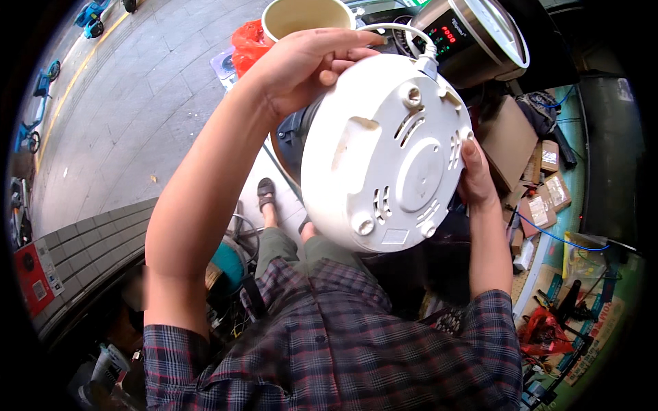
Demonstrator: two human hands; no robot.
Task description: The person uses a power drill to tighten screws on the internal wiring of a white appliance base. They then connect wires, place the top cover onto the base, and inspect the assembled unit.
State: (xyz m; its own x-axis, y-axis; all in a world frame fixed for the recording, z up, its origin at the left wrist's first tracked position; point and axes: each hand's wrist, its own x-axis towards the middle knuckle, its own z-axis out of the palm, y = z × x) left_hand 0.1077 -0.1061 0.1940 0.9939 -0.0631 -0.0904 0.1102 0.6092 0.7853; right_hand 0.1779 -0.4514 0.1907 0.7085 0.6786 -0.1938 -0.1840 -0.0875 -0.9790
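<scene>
A round white electric appliance (370, 164) is held up in front of me, tilted so that its underside faces me. The underside has vent slots, round feet and a raised disc in the middle. My left hand (322, 61) curls its fingers over the upper left edge. At the right rim my right hand (476, 171) grips it, thumb on the bottom and the other fingers hidden behind. A white power cord (419, 40) is plugged into the appliance's upper side. What lies behind the appliance is mostly hidden.
A steel electric cooker (466, 41) with a lit red display stands at the upper right. Beyond my left hand are a cream bucket (308, 17) and a red plastic bag (250, 46). Small cardboard boxes (538, 209), a blue cable (562, 240) and tools clutter the right side.
</scene>
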